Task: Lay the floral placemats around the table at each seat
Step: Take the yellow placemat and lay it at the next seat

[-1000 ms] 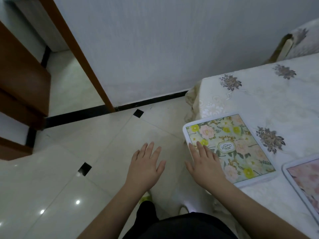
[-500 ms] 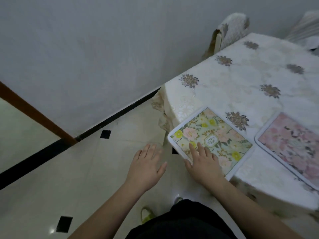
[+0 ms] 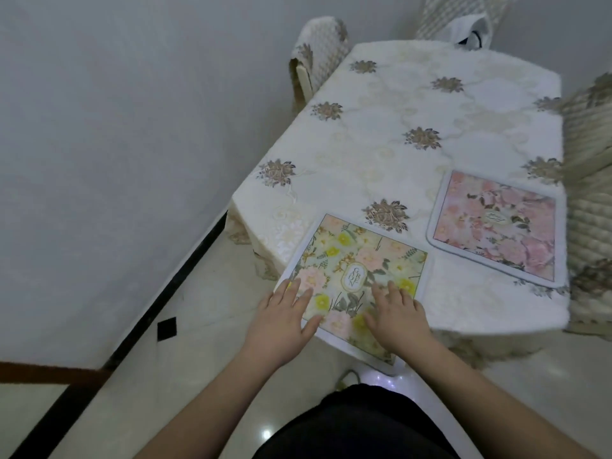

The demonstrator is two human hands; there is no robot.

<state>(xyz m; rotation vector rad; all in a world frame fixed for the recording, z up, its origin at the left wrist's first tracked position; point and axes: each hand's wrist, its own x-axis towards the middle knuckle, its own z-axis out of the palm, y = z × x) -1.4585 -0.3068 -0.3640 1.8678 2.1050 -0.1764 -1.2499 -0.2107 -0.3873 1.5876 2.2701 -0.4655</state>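
A green and yellow floral placemat [image 3: 361, 260] lies at the near left corner of the table [image 3: 397, 107], which wears a white cloth with brown flower motifs. The mat's near edge sticks out past the table edge. My left hand [image 3: 281, 323] rests flat on its left near part, fingers spread. Flat on its right near part lies my right hand [image 3: 397, 316]. A pink floral placemat [image 3: 490, 226] sits on the table's right side, apart from both hands.
A covered chair [image 3: 318, 51] stands at the table's far left side, and another chair [image 3: 589, 193] is pushed against the right side. A white bag [image 3: 470, 34] hangs at the far end. The grey wall and black skirting [image 3: 165, 293] run close on the left.
My view has swung right along the table. My left hand has moved from over the floor onto the green placemat. The right hand has slid to the mat's right part.
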